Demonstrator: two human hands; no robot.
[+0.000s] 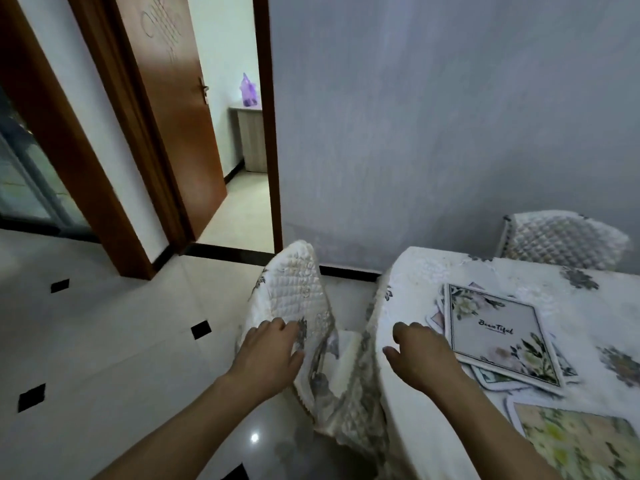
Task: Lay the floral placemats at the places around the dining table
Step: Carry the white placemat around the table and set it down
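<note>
A stack of floral placemats [498, 334] lies on the dining table [433, 275], which has a white flowered cloth. The top mat is grey with flower corners and a script word. Another placemat [575, 445], yellow-green and floral, lies flat near the table's right front. My right hand [420, 355] rests on the table edge just left of the stack, fingers apart, holding nothing. My left hand [272, 355] lies on the quilted back of a covered chair [291, 289], fingers curled over its cover.
A second quilted chair [561, 240] stands at the table's far side by the grey wall. An open wooden door [166, 109] leads to another room at the upper left. Glossy white tiled floor [104, 341] spreads to the left.
</note>
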